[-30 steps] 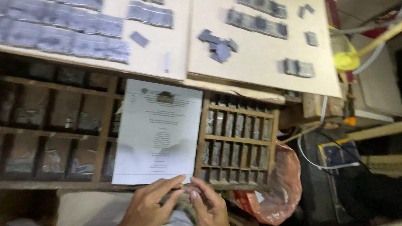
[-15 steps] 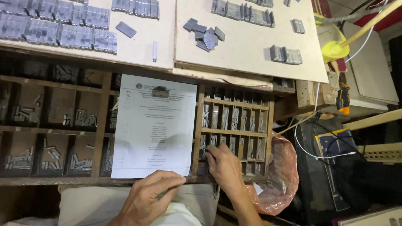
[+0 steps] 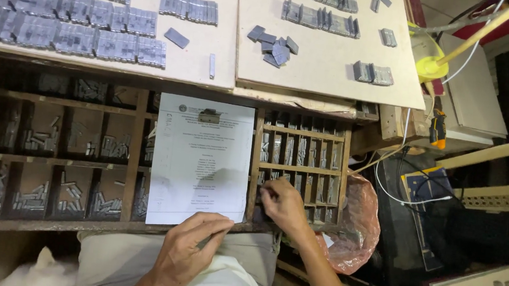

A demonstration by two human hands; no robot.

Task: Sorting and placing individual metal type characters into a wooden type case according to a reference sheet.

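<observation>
Type case (image 3: 256, 161): right hand (image 3: 283, 204) reaches in, fingers bent.

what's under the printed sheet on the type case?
The printed sheet lies over the wooden type case; compartments with metal type show beside it. Those beneath are covered. Left hand touches its lower edge; right hand reaches into the small compartments.

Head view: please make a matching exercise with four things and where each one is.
Things:
1. printed sheet
2. right hand
3. left hand
4. loose grey metal blocks

Places:
A. on the pale board up top
B. at the sheet's bottom edge
C. clipped over the wooden type case
D. in the small compartments

Pairs: 1-C, 2-D, 3-B, 4-A
</observation>
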